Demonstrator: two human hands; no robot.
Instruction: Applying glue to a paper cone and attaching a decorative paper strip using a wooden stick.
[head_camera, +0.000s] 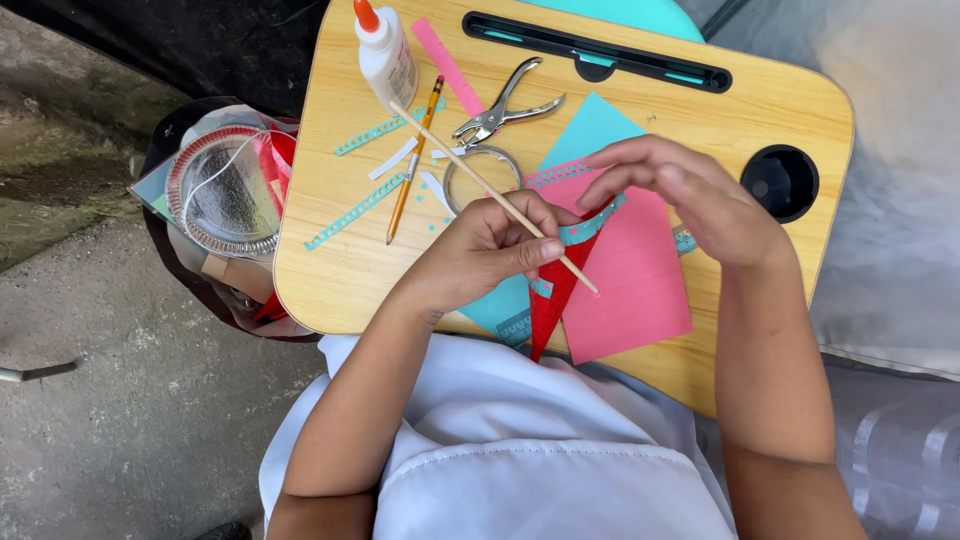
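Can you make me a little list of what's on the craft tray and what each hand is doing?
Surface: wooden lap tray
Left hand: holds a thin wooden stick over a red paper triangle
Right hand: fingertips on a teal punched strip
Under the hands: pink paper, teal paper
Tools: glue bottle, pencil, hole punch
Beside the tray: foil dish
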